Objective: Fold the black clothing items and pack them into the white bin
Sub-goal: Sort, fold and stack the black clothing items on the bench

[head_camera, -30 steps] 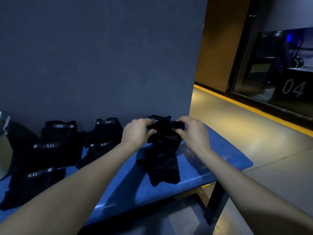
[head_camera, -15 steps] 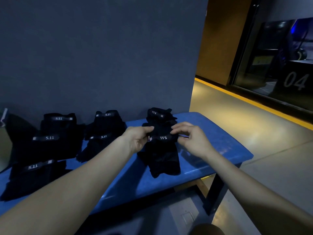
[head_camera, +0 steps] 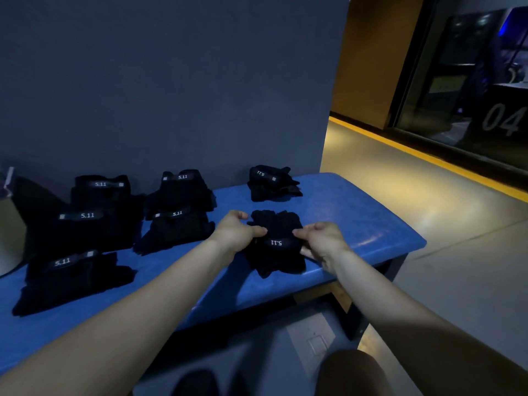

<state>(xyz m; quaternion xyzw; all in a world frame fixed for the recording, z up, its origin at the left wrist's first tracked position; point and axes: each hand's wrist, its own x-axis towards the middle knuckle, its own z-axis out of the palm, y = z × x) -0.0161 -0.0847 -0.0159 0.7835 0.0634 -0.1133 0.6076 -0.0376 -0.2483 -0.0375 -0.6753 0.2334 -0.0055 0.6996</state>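
A folded black garment [head_camera: 275, 244] with a "5.11" label lies near the front right of the blue bench [head_camera: 357, 215]. My left hand [head_camera: 237, 231] grips its left edge, thumb on top. My right hand [head_camera: 321, 241] pinches its right edge. Another folded black item [head_camera: 271, 184] sits behind it by the wall. Several more folded black items lie to the left, among them one [head_camera: 180, 190] at the back, one [head_camera: 174, 227] in front of it and one [head_camera: 71, 278] at the front left. A pale container edge [head_camera: 8, 238] shows at far left.
A dark grey wall [head_camera: 171, 81] backs the bench. To the right is a bare floor [head_camera: 428, 224] with a yellow stripe and a glass front marked "04" [head_camera: 503, 118]. My knee [head_camera: 351, 370] and a foot show below the bench.
The black garment has been lowered from in front of the rear pile onto the bench and folded shorter. Both hands came down and toward me with it.
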